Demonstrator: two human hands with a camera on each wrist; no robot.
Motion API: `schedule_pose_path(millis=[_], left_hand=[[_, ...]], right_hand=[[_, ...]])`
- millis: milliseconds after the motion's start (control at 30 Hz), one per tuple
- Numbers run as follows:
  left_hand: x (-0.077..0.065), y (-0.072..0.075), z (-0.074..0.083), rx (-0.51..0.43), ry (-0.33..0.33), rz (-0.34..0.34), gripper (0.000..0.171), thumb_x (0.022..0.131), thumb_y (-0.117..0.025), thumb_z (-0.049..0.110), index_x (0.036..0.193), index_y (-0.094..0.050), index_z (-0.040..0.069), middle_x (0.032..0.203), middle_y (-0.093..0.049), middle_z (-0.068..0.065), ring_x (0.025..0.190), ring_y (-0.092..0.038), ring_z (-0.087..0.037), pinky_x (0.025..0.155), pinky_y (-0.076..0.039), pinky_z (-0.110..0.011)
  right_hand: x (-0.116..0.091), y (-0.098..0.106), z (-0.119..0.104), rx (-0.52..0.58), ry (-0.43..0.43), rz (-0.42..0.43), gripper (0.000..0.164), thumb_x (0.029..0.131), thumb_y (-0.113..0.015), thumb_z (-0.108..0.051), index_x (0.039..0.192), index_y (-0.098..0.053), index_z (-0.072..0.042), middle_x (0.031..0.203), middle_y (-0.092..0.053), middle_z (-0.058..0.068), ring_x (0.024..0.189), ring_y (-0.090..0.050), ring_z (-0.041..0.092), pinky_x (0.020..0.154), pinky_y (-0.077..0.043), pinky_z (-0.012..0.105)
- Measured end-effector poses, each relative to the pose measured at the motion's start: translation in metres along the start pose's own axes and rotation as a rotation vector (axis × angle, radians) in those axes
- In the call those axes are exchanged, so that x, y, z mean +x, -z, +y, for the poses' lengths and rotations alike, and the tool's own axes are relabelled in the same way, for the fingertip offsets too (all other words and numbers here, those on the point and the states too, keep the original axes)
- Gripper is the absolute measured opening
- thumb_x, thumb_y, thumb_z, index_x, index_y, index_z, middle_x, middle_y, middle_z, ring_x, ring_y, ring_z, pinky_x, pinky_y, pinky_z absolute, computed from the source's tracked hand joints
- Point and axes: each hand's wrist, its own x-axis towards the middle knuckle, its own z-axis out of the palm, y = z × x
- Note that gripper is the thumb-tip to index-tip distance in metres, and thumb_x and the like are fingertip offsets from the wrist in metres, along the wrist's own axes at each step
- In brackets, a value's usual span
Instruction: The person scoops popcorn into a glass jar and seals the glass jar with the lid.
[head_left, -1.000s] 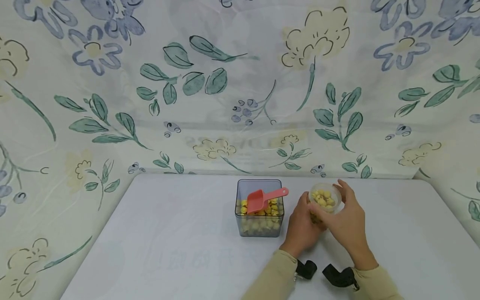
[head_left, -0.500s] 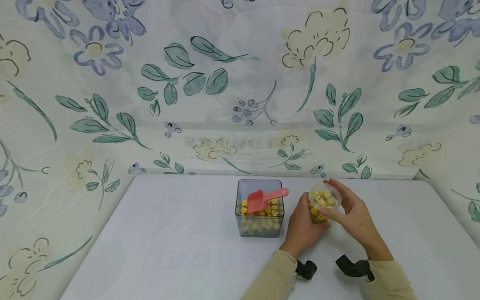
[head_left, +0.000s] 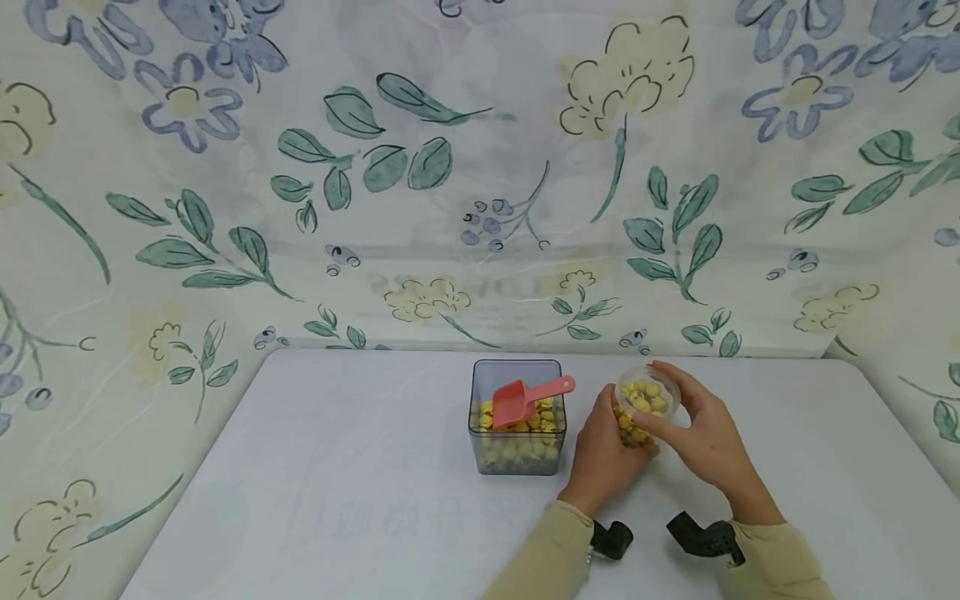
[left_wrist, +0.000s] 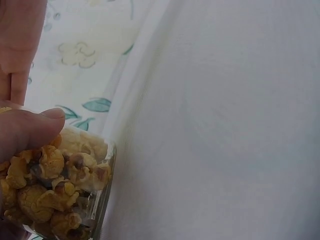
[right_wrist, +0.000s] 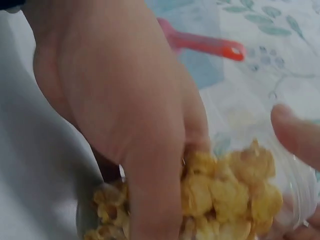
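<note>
A clear jar of popcorn is upright at the right of the table, with a translucent round lid on its top. My left hand grips the jar's body from the left. In the left wrist view, its thumb lies across the popcorn-filled jar. My right hand holds the lid's edge between thumb and fingers. The right wrist view shows my left hand round the jar, with the right thumb near the lid's ridged edge.
Left of the hands stands a clear bluish square container, partly filled with popcorn. A pink scoop lies in it, its handle over the rim. Both stand on a white table, with a floral cloth behind.
Over the past second, my right hand has turned at the lid and its wrist has swung to the right, uncovering more of the jar. My left hand has stayed in place.
</note>
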Motion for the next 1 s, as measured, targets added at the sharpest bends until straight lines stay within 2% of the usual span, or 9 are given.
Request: schedule_pose_path(millis=[167,300,500,633,767,900,1000], left_hand=[[-0.001,0.001,0.001,0.007,0.0,0.005,0.083,0.073,-0.079,0.026,0.139,-0.03,0.017,0.128,-0.048,0.006,0.113,-0.047,-0.006,0.099,-0.039,-0.034],[0.0,0.0,0.0,0.022,-0.007,0.002,0.08,0.075,-0.077,0.028,0.139,-0.03,0.017,0.127,-0.048,0.005,0.112,-0.048,-0.007,0.098,-0.04,-0.034],[0.0,-0.001,0.0,0.073,-0.023,0.011,0.081,0.075,-0.076,0.025,0.14,-0.029,0.015,0.127,-0.049,0.003,0.111,-0.048,-0.006,0.096,-0.041,-0.032],[0.0,0.0,0.0,0.078,-0.027,0.014,0.081,0.075,-0.076,0.024,0.14,-0.03,0.014,0.128,-0.049,0.002,0.111,-0.048,-0.006,0.096,-0.042,-0.032],[0.0,0.0,-0.002,0.07,-0.025,0.015,0.082,0.074,-0.077,0.023,0.14,-0.03,0.015,0.128,-0.049,0.003,0.11,-0.049,-0.006,0.095,-0.042,-0.032],[0.001,-0.001,-0.004,0.039,-0.023,0.008,0.08,0.073,-0.078,0.026,0.138,-0.033,0.017,0.125,-0.05,0.006,0.108,-0.049,-0.005,0.095,-0.042,-0.032],[0.001,0.0,-0.004,0.014,-0.017,0.003,0.079,0.073,-0.079,0.028,0.137,-0.033,0.018,0.123,-0.05,0.007,0.108,-0.05,-0.005,0.096,-0.042,-0.033]], right_hand=[[-0.004,-0.009,-0.012,-0.089,-0.074,0.096,0.077,0.078,-0.073,-0.041,0.138,-0.04,-0.006,0.139,-0.042,0.015,0.128,-0.037,0.037,0.098,-0.03,0.06],[-0.007,-0.017,-0.018,-0.125,-0.103,0.189,0.079,0.076,-0.074,-0.042,0.136,-0.042,-0.001,0.134,-0.044,0.02,0.123,-0.04,0.038,0.095,-0.033,0.059],[-0.009,-0.033,-0.019,-0.112,-0.104,0.394,0.081,0.067,-0.082,-0.039,0.129,-0.048,0.0,0.125,-0.051,0.018,0.116,-0.047,0.031,0.093,-0.038,0.052],[-0.009,-0.038,-0.018,-0.102,-0.109,0.464,0.082,0.063,-0.084,-0.04,0.126,-0.051,0.0,0.124,-0.052,0.016,0.115,-0.048,0.031,0.092,-0.038,0.05],[-0.008,-0.035,-0.018,-0.104,-0.132,0.418,0.089,0.064,-0.084,-0.04,0.132,-0.043,0.0,0.125,-0.049,0.018,0.115,-0.046,0.033,0.092,-0.038,0.052],[-0.006,-0.023,-0.015,-0.069,-0.141,0.26,0.103,0.067,-0.082,-0.04,0.143,-0.023,-0.003,0.132,-0.043,0.02,0.122,-0.038,0.035,0.096,-0.034,0.055],[-0.003,-0.013,-0.01,-0.004,-0.118,0.136,0.102,0.072,-0.08,-0.036,0.147,-0.016,-0.007,0.139,-0.037,0.018,0.13,-0.03,0.034,0.101,-0.028,0.057]])
